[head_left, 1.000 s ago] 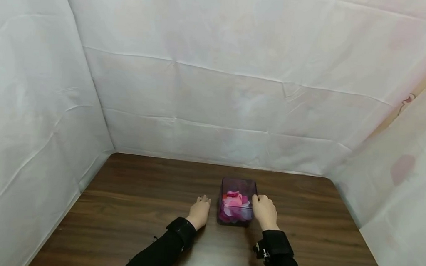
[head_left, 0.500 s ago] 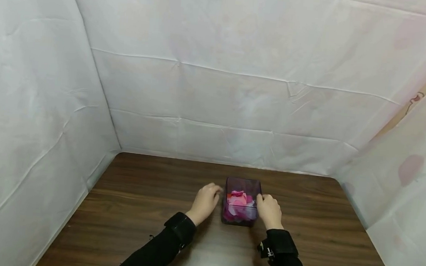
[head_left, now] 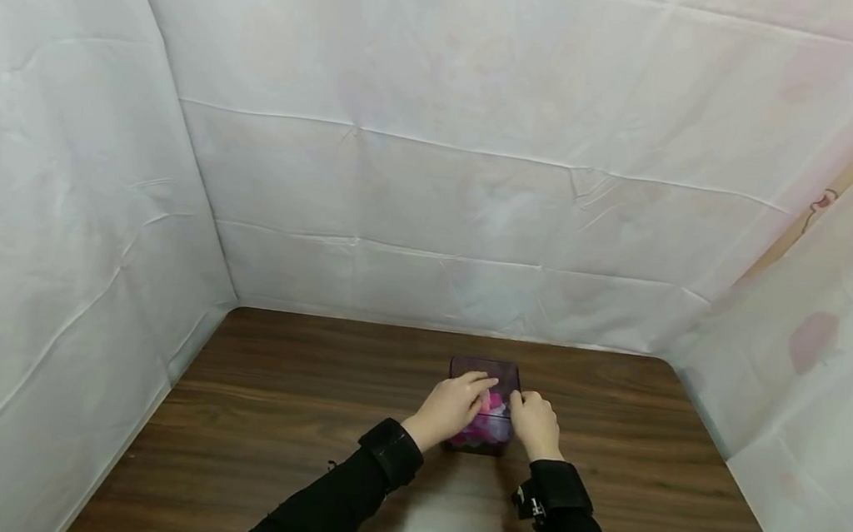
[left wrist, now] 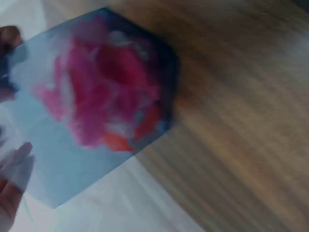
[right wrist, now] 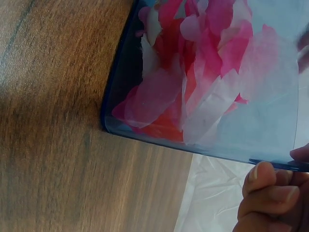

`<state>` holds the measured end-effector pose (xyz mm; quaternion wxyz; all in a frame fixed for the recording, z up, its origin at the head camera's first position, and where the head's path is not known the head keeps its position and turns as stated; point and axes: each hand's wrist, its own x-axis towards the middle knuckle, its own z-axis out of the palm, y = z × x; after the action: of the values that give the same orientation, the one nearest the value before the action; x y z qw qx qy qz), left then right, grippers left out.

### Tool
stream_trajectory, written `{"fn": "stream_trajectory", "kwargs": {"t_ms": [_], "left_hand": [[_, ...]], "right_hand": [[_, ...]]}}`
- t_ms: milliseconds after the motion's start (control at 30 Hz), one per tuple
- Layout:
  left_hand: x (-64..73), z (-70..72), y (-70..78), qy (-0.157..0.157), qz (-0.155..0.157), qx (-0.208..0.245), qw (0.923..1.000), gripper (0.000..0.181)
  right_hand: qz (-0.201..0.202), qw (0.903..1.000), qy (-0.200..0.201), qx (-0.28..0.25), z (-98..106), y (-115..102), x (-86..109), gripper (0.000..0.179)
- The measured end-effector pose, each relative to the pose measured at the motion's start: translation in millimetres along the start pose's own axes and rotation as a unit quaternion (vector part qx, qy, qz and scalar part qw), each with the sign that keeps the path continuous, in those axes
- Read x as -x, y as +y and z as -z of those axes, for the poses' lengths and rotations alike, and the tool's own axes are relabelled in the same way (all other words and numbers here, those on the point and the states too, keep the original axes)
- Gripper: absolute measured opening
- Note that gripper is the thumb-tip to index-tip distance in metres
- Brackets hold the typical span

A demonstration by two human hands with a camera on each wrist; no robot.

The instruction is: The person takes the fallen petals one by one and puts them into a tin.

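Observation:
A see-through purple plastic box [head_left: 478, 448] stands on the table, holding pink, red and white petals [right wrist: 207, 63] piled in its lower part. My right hand [head_left: 536, 425] pinches the box's right wall at the rim, thumb on one side and curled fingers on the other, as the right wrist view shows. Over the box's open top reaches my left hand [head_left: 451, 406], its fingers stretched toward the middle and nothing visible in them. The left wrist view is blurred; fingertips [left wrist: 21, 152] show at its left edge, beside the box wall.
A brown wood-grain table [head_left: 296, 389] lies under both arms. White cloth walls [head_left: 432, 191] rise behind it and at both sides. The box stands near the table's far edge. Black cuffs [head_left: 391, 451] wrap both wrists.
My left hand has moved from the table left of the box up and right, and now hangs over its opening. The right hand keeps its hold on the rim.

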<state>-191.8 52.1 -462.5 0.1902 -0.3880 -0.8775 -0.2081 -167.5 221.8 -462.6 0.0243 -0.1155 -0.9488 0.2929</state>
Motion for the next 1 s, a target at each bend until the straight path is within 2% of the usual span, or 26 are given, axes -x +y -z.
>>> {"fn": "stream_trajectory", "kwargs": {"t_ms": [100, 200, 300, 367, 500, 600, 667, 767, 867, 933, 1000], "left_hand": [[6.4, -3.6, -3.4, -0.012, -0.027, -0.052, 0.9982, 0.039], [12.3, -5.0, -4.7, -0.022, -0.029, -0.076, 0.9965, 0.043], [18.5, -6.6, -4.7, -0.030, -0.001, -0.088, 0.9957, 0.045], [23.0, -7.8, -4.6, -0.035, 0.034, -0.085, 0.9952, 0.050], [32.1, -8.0, -4.1, -0.018, 0.121, -0.034, 0.9919, 0.065], [36.6, -8.0, -4.8, 0.006, 0.187, 0.026, 0.9819, 0.076], [36.4, -9.9, -4.6, 0.021, 0.213, 0.055, 0.9752, 0.081], [30.8, -12.9, -7.2, 0.026, 0.231, 0.079, 0.9693, 0.084], [22.6, -15.0, -8.8, 0.010, 0.238, 0.102, 0.9659, 0.085], [18.7, -13.3, -11.7, 0.002, 0.240, 0.117, 0.9637, 0.084], [18.9, -7.5, -18.7, 0.006, 0.237, 0.112, 0.9649, 0.082]], "right_hand": [[0.006, 1.0000, -0.002, 0.001, -2, -4, -1.8, 0.045], [0.012, 0.9999, -0.004, 0.002, -2, -7, -2.8, 0.045], [0.017, 0.9998, -0.007, 0.004, -4, -10, -3.4, 0.046], [0.017, 0.9998, -0.009, 0.003, -5, -12, -3.6, 0.047], [0.021, 0.9997, -0.008, -0.001, -10, -16, -4.6, 0.045], [0.031, 0.9995, -0.006, -0.005, -14, -20, -8.0, 0.044], [0.034, 0.9994, -0.004, -0.006, -15, -21, -10.1, 0.043], [0.035, 0.9994, -0.004, -0.002, -14, -22, -16.4, 0.046], [0.030, 0.9994, -0.014, 0.010, -8, -22, -20.5, 0.052], [0.031, 0.9989, -0.028, 0.024, -1, -22, -22.0, 0.064], [0.034, 0.9982, -0.035, 0.036, 8, -24, -20.8, 0.078]]}}
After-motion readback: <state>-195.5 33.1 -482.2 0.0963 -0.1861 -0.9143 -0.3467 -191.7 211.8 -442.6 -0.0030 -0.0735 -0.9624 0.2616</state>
